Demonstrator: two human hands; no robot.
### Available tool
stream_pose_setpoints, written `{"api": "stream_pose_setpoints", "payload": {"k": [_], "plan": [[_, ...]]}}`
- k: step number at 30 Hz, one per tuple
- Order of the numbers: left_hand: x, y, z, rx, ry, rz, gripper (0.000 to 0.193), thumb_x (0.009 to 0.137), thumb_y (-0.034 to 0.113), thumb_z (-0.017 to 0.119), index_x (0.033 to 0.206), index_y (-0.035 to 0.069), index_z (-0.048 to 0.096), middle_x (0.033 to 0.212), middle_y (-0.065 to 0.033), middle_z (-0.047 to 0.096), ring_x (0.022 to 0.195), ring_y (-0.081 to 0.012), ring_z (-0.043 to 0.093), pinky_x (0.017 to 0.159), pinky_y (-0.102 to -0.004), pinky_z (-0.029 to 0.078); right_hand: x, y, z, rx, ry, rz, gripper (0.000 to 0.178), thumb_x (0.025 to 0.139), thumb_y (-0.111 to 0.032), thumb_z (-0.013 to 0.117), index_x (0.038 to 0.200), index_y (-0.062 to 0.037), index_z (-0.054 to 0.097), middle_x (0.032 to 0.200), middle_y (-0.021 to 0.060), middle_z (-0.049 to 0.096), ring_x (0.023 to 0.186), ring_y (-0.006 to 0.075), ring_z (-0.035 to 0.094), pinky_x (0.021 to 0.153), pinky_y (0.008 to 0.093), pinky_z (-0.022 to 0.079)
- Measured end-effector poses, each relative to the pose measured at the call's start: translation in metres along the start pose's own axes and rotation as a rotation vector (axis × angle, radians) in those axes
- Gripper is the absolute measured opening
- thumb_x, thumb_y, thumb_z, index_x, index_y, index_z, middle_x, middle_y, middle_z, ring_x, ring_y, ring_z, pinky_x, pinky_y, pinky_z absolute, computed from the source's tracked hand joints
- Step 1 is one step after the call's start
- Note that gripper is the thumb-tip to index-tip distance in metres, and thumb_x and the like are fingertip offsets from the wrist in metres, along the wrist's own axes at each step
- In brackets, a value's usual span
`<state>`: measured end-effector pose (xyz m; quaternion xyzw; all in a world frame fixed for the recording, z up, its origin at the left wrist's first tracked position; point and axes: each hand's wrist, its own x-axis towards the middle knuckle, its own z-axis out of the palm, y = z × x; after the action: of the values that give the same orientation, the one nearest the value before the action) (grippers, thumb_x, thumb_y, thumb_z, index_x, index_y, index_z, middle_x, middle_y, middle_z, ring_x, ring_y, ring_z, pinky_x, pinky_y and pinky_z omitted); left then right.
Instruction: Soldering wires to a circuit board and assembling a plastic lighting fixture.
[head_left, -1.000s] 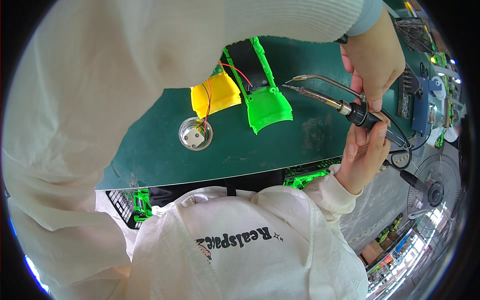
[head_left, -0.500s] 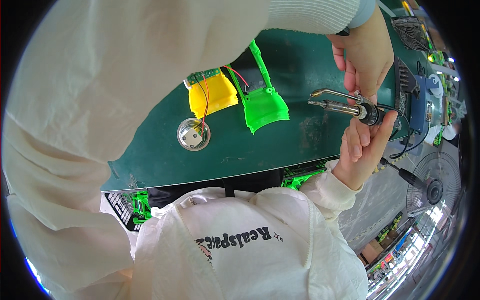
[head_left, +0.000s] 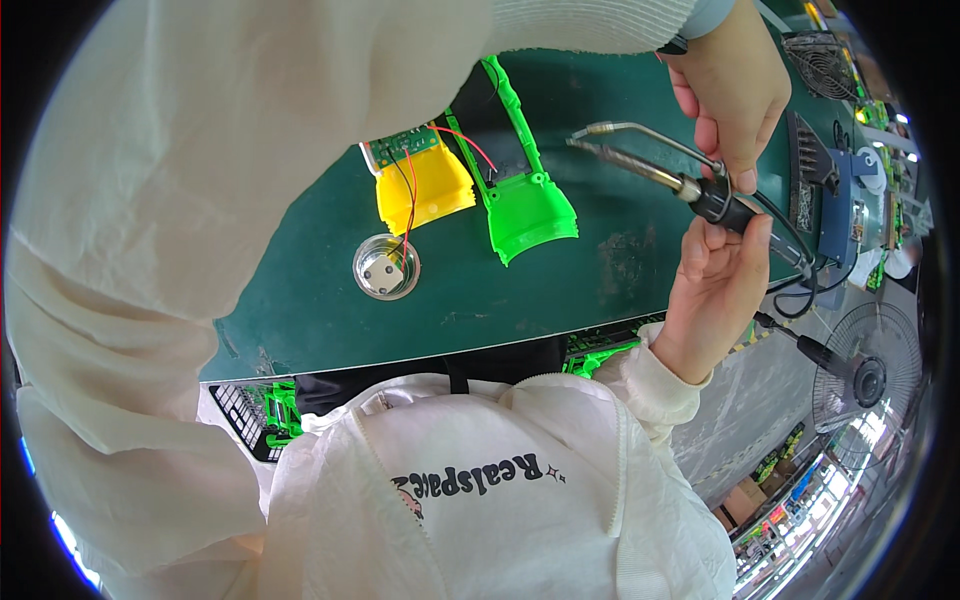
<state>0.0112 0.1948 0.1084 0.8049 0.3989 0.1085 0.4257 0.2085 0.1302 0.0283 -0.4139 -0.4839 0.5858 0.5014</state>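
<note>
A soldering iron with a thin curved metal tube along its side is held over the right part of the table, tip pointing left. My right hand grips its black handle from below, between thumb and fingers. From above, my left hand has its thumb and curled fingers on the tube's rear end. Left of the iron lie a green plastic housing and a yellow plastic part with a green circuit board. Red and black wires run from the board to a small round clear cup holding a pale two-holed piece.
The green table has its near edge against my body. A blue device and a small black fan stand at the right. Black crates with green parts sit below the edge. A large fan stands farther right.
The soldering iron has shifted left and up, its tip now higher and tilted more. My right hand has moved slightly left with it; the yellow part's board end shifted a little.
</note>
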Motion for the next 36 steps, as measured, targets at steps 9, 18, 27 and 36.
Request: {"api": "stream_pose_setpoints", "payload": {"k": [9, 18, 27, 36], "plan": [[-0.099, -0.014, -0.014, 0.028, 0.096, -0.017, 0.021, 0.094, 0.021, 0.064, 0.094, 0.0, 0.067, 0.086, -0.0075, 0.069, 0.081, -0.0194, 0.063, 0.075, -0.0334, 0.05, -0.006, -0.004, -0.014, 0.048, -0.136, -0.03, 0.038, 0.102, -0.028, 0.051, 0.117, 0.0057, 0.057, 0.079, 0.0049, 0.053, 0.067, 0.0126, 0.046, 0.059, 0.0234, 0.035], [-0.12, -0.024, 0.016, 0.213, -0.028, -0.061, 0.018, 0.093, 0.018, 0.064, 0.091, 0.002, 0.07, 0.099, -0.0103, 0.065, 0.098, -0.025, 0.057, 0.088, -0.0351, 0.048, -0.006, -0.006, 0.0, -0.096, -0.089, -0.115, 0.045, 0.078, -0.024, 0.075, 0.107, 0.0042, 0.055, 0.081, 0.012, 0.059, 0.057, 0.0151, 0.053, 0.05, 0.0245, 0.04], [-0.11, -0.029, 0.014, 0.23, -0.068, -0.164, 0.019, 0.088, 0.015, 0.064, 0.087, -0.003, 0.07, 0.092, -0.014, 0.064, 0.092, -0.0278, 0.06, 0.08, -0.0368, 0.051, -0.011, 0.016, 0.015, -0.1, -0.064, -0.446, 0.045, 0.075, -0.024, 0.08, 0.099, 0.0029, 0.052, 0.08, 0.0108, 0.054, 0.049, 0.0127, 0.05, 0.046, 0.0234, 0.043], [-0.089, -0.013, 0.001, 0.295, -0.255, -0.368, 0.022, 0.085, 0.015, 0.065, 0.082, -0.006, 0.067, 0.078, -0.0173, 0.064, 0.072, -0.034, 0.063, 0.065, -0.0396, 0.053, -0.013, 0.037, 0.014, -0.255, 0.002, -0.534, 0.051, 0.076, -0.032, 0.083, 0.098, 0.004, 0.054, 0.091, 0.0102, 0.054, 0.073, 0.019, 0.058, 0.066, 0.0297, 0.049]]}}
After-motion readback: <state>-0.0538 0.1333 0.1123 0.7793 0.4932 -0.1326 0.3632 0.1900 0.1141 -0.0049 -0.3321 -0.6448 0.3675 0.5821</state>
